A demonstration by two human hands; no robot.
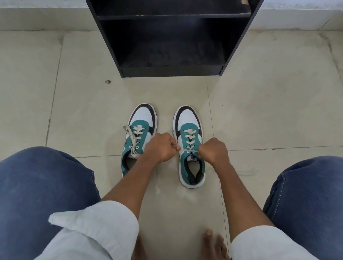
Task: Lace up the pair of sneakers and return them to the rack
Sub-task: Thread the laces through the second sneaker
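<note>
Your left hand (158, 150), right hand (213, 149) fisted on lace ends (186, 150), straddling right sneaker (189, 147) (toe toward rack (182, 71)); pull outward.

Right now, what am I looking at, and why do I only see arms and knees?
The camera sits on a person's head, looking down, so you see their blue-jeaned knees and white sleeves. On the pale tiled floor stand two teal, white and black sneakers. The left hand and right hand each pinch an end of the pale lace of the right-side sneaker, pulling it tight. The left-side sneaker has loose laces. Ahead stands an empty black wooden shoe rack.
</note>
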